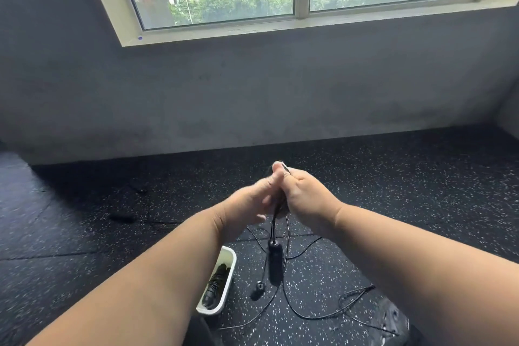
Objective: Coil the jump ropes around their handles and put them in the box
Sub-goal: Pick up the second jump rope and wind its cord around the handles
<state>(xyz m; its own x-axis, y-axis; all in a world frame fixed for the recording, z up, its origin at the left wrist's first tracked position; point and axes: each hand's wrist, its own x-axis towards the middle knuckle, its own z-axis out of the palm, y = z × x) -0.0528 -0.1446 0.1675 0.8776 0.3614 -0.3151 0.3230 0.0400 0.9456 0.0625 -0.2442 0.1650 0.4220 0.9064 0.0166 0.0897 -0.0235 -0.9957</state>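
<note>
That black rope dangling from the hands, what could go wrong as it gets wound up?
1. The handle hangs free below the right hand and left hand; it could swing and loosen the coil.
2. Loose cord sprawls in loops over the floor and may snag or knot when pulled in.
3. The white box is narrow and already holds a coiled rope, so a bulky coil might not fit.
</note>
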